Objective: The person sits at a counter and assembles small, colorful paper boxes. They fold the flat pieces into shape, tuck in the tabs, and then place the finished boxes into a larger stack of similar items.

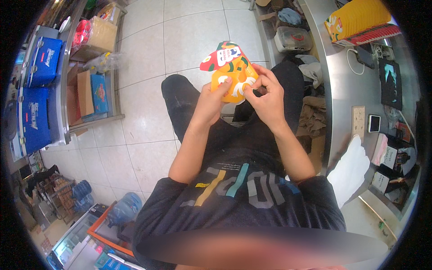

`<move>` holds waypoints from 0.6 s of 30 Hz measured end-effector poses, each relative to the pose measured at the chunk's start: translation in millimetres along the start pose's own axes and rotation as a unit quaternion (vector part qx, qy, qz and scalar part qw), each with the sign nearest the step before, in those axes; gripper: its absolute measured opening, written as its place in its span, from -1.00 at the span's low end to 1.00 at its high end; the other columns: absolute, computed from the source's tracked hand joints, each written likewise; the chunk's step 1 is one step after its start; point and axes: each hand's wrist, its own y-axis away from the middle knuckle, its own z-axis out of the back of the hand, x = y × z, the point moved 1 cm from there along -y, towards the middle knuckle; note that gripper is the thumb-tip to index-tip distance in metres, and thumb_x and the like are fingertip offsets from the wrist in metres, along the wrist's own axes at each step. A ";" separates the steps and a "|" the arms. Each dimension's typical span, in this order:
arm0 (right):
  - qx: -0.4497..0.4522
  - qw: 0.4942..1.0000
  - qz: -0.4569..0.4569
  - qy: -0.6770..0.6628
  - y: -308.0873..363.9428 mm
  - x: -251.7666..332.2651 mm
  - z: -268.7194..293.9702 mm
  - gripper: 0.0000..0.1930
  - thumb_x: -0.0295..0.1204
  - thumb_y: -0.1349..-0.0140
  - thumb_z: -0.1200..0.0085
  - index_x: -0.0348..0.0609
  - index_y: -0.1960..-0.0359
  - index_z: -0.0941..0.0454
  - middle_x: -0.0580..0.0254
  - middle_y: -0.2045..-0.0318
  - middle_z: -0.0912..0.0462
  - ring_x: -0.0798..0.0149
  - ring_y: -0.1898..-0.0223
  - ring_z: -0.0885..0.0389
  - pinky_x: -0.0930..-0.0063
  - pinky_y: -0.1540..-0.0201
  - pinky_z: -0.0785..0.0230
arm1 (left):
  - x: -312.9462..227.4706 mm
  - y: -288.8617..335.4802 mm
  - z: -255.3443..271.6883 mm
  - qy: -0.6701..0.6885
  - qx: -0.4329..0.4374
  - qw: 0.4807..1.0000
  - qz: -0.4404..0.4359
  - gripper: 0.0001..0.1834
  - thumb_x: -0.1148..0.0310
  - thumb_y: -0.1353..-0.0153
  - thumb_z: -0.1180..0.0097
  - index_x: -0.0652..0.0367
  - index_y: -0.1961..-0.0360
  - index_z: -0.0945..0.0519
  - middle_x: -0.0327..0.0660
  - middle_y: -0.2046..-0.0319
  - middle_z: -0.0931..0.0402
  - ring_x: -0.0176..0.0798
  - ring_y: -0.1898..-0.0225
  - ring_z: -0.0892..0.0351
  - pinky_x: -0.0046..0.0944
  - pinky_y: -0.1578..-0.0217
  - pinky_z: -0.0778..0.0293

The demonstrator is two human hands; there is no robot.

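Note:
In front of my lap I hold a printed cardboard carton (234, 78), yellow-orange with a white pattern. Its far end carries a red and green flap with a white figure on it. My left hand (213, 101) is closed on the near left edge, thumb lying across the printed face. On the opposite edge, my right hand (268, 99) pinches the card between thumb and forefinger, its other fingers curled. The carton's underside is hidden. At the far right, a stack of similar yellow cartons (360, 20) with red edges stands on the metal counter (335, 90).
Along the counter lie a phone (374, 123), a power strip (358, 121), a dark tablet-like screen (390, 83) and white paper (348, 173). A shelf below holds a clear plastic box (293, 39). Blue cases (42, 117) and an open cardboard box (84, 94) sit on left shelving.

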 end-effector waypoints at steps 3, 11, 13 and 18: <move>0.021 0.997 -0.025 -0.065 -1.5 -4.8 7.1 -0.71 -0.53 -0.19 -0.40 -0.25 0.12 -0.54 -0.09 -0.28 -0.50 0.14 -0.29 -0.55 0.31 -0.25 -0.54 | -0.1 1.9 -1.9 0.053 0.023 0.998 0.015 -0.60 0.22 -0.50 -0.16 0.26 -0.20 -0.51 -0.15 -0.07 -0.63 -0.22 -0.08 -0.66 -0.13 -0.07 -0.60; 0.104 0.962 -0.104 -0.229 -7.5 -28.6 5.9 -0.36 -0.39 -0.25 -0.45 -0.15 -0.29 -0.34 0.08 -0.23 -0.53 0.30 -0.26 -0.49 0.35 -0.30 -0.39 | -1.4 10.0 11.4 0.088 0.133 0.987 0.032 -0.52 0.31 -0.48 -0.15 0.29 -0.32 -0.42 -0.12 -0.18 -0.57 -0.15 -0.19 -0.59 -0.06 -0.20 -0.52; 0.120 0.968 -0.097 -0.199 -5.2 -29.1 6.9 -0.37 -0.40 -0.26 -0.44 -0.18 -0.28 -0.34 0.07 -0.24 -0.52 0.30 -0.26 -0.50 0.33 -0.32 -0.37 | -0.6 8.4 18.4 0.088 0.133 0.986 0.049 -0.52 0.32 -0.47 -0.15 0.30 -0.32 -0.42 -0.12 -0.18 -0.57 -0.15 -0.19 -0.60 -0.07 -0.20 -0.53; 0.138 0.975 -0.072 -0.156 5.1 -32.8 6.9 -0.36 -0.40 -0.25 -0.43 -0.22 -0.27 -0.34 -0.01 -0.33 -0.47 0.19 -0.36 -0.46 0.23 -0.41 -0.30 | 2.3 4.7 27.5 0.063 0.135 0.987 0.064 -0.58 0.36 -0.47 -0.14 0.30 -0.27 -0.48 -0.10 -0.16 -0.60 -0.17 -0.20 -0.59 -0.09 -0.18 -0.53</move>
